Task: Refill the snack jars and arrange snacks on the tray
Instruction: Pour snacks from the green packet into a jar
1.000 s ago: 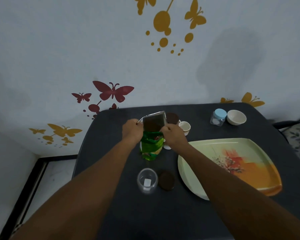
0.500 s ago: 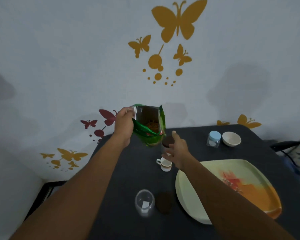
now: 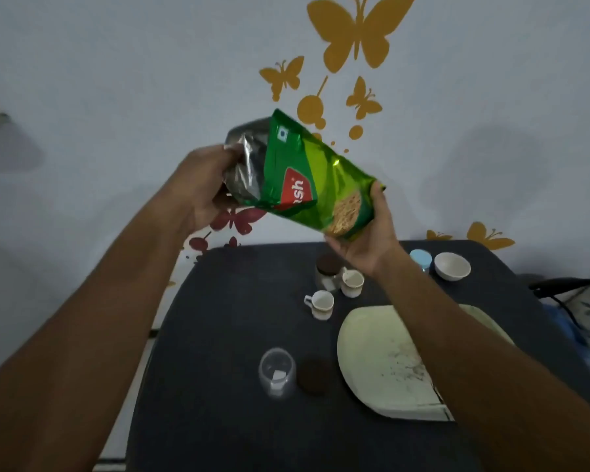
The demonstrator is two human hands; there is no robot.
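Note:
High above the table I hold a green snack packet [image 3: 307, 178] tilted on its side. My left hand [image 3: 205, 185] grips its open silver mouth at the left. Around its bottom corner, at the right, close the fingers of my right hand [image 3: 365, 240]. Below on the dark table stands an open clear jar [image 3: 276, 371] with its brown lid [image 3: 313, 376] lying beside it. To the right lies the pale green tray [image 3: 375, 356], partly hidden by my right forearm. A second jar with a brown lid [image 3: 327, 271] stands further back.
Two small white cups [image 3: 320, 303] [image 3: 352, 282] stand near the far jar. A blue-lidded jar [image 3: 420, 258] and a white bowl [image 3: 452, 265] sit at the back right. The table's left edge [image 3: 171, 301] drops to the floor; a wall with butterfly stickers rises behind.
The packet has gone from standing on the table to raised and turned on its side. My right hand let go, then took hold of the packet's bottom. The view has tilted upward.

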